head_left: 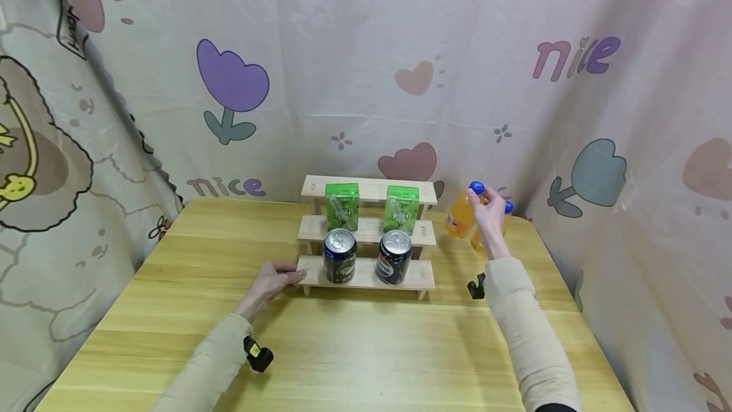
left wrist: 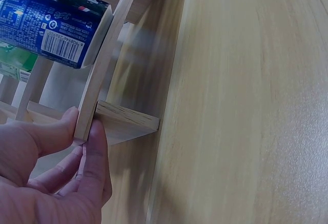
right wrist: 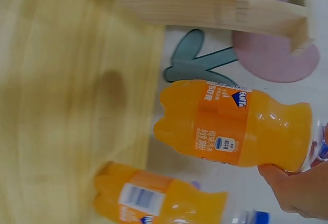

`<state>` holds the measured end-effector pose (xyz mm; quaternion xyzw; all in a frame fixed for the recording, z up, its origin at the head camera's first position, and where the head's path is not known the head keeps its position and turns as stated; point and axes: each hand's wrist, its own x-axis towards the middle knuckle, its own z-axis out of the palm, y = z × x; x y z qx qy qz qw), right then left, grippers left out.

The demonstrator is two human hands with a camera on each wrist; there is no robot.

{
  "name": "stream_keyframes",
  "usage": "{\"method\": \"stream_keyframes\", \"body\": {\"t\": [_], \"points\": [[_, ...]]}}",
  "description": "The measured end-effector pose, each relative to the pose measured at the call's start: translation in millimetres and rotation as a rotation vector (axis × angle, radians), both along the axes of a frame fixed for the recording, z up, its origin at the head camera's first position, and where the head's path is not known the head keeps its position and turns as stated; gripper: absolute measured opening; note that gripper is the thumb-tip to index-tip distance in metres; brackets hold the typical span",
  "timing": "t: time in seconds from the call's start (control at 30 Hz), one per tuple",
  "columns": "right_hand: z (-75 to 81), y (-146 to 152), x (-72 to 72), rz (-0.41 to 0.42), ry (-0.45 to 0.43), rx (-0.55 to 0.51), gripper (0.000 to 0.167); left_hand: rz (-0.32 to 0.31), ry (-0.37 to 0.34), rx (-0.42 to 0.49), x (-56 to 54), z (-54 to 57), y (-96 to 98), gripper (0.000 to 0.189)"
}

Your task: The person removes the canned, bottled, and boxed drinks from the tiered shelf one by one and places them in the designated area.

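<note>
My right hand (head_left: 490, 213) pinches an orange soda bottle (head_left: 459, 216) near its blue cap. In the right wrist view this Fanta bottle (right wrist: 225, 124) hangs above the table, its base apart from the wood. A second orange soda bottle (right wrist: 148, 196) stands beside it, partly behind my hand in the head view. My left hand (head_left: 270, 281) grips the left end of the lowest step of a three-tier wooden rack (head_left: 366, 277). The left wrist view shows thumb above and fingers (left wrist: 95, 157) below the board.
Two dark blue soda cans (head_left: 340, 258) stand on the rack's lowest step. Two green drink cartons (head_left: 402, 210) are on the middle step. The rack's top step (head_left: 372, 189) is near a patterned curtain (head_left: 343, 81) behind the wooden table (head_left: 366, 355).
</note>
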<state>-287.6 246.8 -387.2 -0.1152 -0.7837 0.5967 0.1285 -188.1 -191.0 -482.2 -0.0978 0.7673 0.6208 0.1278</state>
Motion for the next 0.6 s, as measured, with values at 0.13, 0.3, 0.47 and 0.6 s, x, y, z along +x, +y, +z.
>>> {"method": "stream_keyframes", "body": {"t": [0.13, 0.3, 0.47, 0.6], "points": [[-10.0, 2, -0.3, -0.017, -0.067, 0.030, 0.054, 0.003, 0.001, 0.004, 0.1, -0.3, 0.4, 0.048], [-21.4, 3, -1.0, -0.011, -0.085, 0.052, 0.054, 0.008, 0.005, 0.007, 0.3, -1.2, 0.6, 0.046], [-28.9, 4, -2.4, 0.003, -0.072, 0.047, 0.046, 0.010, 0.008, 0.016, 0.3, -2.2, 0.6, 0.046], [-32.7, 4, -3.1, 0.014, -0.086, 0.043, 0.046, 0.012, 0.009, 0.022, 0.5, -2.2, 0.5, 0.046]]}}
